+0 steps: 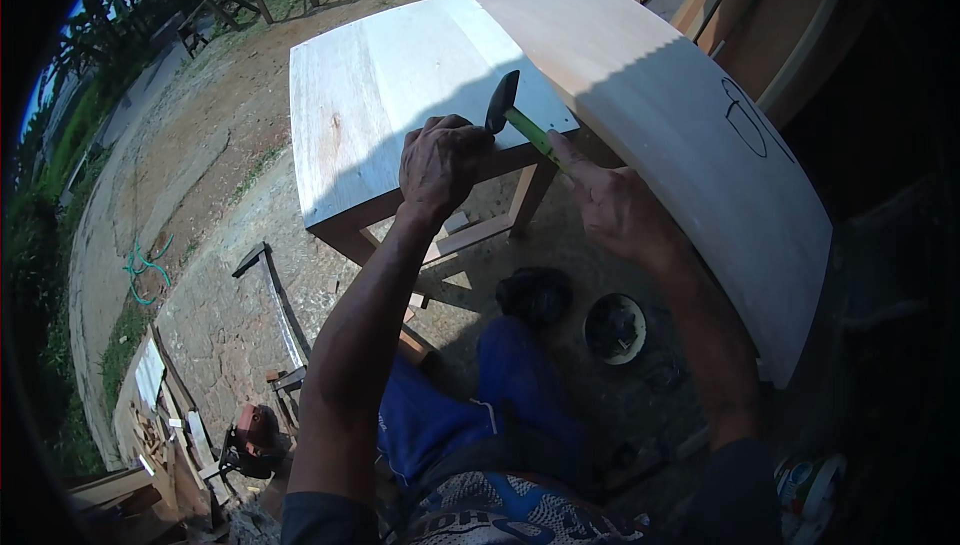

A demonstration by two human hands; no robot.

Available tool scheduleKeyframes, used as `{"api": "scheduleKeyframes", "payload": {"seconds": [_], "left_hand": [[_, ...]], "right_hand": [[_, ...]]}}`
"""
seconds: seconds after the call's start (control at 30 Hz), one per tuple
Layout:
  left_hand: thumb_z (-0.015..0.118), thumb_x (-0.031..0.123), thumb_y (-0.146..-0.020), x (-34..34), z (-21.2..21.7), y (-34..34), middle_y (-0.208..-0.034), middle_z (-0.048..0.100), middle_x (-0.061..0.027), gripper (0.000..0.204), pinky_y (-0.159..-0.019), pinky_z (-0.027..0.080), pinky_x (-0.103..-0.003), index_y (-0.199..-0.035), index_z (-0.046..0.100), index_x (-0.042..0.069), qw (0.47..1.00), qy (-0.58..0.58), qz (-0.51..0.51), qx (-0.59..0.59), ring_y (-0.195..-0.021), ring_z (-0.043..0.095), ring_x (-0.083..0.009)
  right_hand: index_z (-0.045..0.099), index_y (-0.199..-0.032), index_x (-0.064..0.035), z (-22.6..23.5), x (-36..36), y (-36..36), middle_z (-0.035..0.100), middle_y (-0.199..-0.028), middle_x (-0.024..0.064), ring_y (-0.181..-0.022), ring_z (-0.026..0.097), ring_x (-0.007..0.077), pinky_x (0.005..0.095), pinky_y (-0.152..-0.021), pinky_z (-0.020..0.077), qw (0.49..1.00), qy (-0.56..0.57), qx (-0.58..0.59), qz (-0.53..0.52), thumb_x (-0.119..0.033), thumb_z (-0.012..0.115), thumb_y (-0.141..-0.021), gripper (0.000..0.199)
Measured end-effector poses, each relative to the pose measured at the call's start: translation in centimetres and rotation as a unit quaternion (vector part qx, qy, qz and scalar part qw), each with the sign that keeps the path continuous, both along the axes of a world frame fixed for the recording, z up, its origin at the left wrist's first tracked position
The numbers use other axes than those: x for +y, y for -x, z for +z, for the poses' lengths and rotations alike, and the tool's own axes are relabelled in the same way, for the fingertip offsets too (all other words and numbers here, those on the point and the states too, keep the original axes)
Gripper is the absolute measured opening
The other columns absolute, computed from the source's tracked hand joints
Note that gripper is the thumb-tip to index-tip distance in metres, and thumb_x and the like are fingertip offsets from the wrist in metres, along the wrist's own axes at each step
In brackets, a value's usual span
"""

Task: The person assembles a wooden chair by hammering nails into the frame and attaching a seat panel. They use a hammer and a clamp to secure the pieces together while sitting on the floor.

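Observation:
In front of me stands a small wooden table or stool with a pale board top, partly in shadow. My right hand is closed around the green handle of a hammer. The dark hammer head is over the near edge of the top, beside my left hand's fingertips. My left hand rests at that same edge with its fingers pinched together. Whatever lies between those fingers is hidden. Small dark dots, apparently nail heads, show near the top's right corner.
A large plywood sheet lies to the right of the top. On the ground are a bowl with small dark pieces, a black bag, a long bar clamp, a reddish power tool and wood scraps.

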State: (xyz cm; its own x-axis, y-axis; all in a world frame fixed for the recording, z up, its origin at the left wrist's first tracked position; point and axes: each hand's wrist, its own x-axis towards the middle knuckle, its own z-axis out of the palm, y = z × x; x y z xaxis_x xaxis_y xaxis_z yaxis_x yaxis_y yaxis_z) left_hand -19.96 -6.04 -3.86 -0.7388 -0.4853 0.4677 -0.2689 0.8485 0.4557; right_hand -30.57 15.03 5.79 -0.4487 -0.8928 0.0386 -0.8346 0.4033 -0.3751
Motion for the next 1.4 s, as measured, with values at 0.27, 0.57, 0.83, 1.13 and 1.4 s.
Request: {"api": "scheduleKeyframes", "payload": {"seconds": [0.27,0.57,0.83,1.13,1.4], "left_hand": [[0.072,0.027,-0.085,0.0,0.6,0.6,-0.108,0.07,-0.0067,0.025,-0.095,0.046,-0.041,-0.106,0.076,0.015,0.999,-0.046,-0.016,-0.013,-0.11,0.062,-0.027],[0.062,0.033,-0.095,0.1,-1.4,1.1,-0.144,0.049,-0.0268,0.055,-0.113,0.038,-0.045,-0.136,0.052,-0.003,0.974,0.209,0.006,-0.086,-0.137,0.045,-0.0398],[0.056,0.032,-0.098,-3.1,0.5,-0.7,-0.15,0.043,-0.0244,0.056,-0.119,0.029,-0.046,-0.143,0.046,-0.001,0.961,0.145,-0.167,-0.167,-0.142,0.039,-0.0355],[0.051,0.03,-0.1,-2.6,0.2,-2.4,-0.159,0.027,-0.0217,0.063,-0.123,0.018,-0.045,-0.15,0.031,-0.001,0.951,0.207,-0.093,-0.209,-0.15,0.023,-0.0337],[0.048,0.028,-0.101,-2.4,0.2,-2.0,-0.159,0.027,-0.0235,0.061,-0.124,0.018,-0.045,-0.151,0.029,-0.002,0.953,0.204,-0.099,-0.201,-0.15,0.022,-0.0342]], "right_hand": [[0.049,-0.147,-0.0175,0.1,0.5,0.4,0.068,-0.113,0.0254,-0.105,0.067,0.0398,0.0441,-0.092,0.0524,0.995,-0.084,-0.035,-0.042,-0.012,0.059,-0.096,0.052],[0.038,-0.152,-0.0147,-2.2,3.2,2.0,0.066,-0.089,0.0291,-0.083,0.067,0.045,0.0507,-0.068,0.0539,0.97,0.238,0.015,0.043,-0.012,0.054,-0.098,0.056],[0.041,-0.151,-0.0163,-3.2,2.9,1.6,0.069,-0.1,0.0264,-0.088,0.069,0.0415,0.0456,-0.075,0.0544,0.99,0.13,-0.048,-0.002,-0.013,0.056,-0.098,0.054],[0.037,-0.153,-0.0131,0.9,0.9,-0.1,0.067,-0.081,0.0276,-0.076,0.069,0.0433,0.0487,-0.07,0.0548,0.954,0.298,0.017,0.038,-0.015,0.055,-0.1,0.056],[0.031,-0.156,-0.0134,3.6,1.3,-0.8,0.065,-0.073,0.0082,-0.06,0.059,0.0163,0.0325,-0.056,0.0477,0.948,0.309,0.047,0.064,-0.014,0.049,-0.103,0.056]]}}
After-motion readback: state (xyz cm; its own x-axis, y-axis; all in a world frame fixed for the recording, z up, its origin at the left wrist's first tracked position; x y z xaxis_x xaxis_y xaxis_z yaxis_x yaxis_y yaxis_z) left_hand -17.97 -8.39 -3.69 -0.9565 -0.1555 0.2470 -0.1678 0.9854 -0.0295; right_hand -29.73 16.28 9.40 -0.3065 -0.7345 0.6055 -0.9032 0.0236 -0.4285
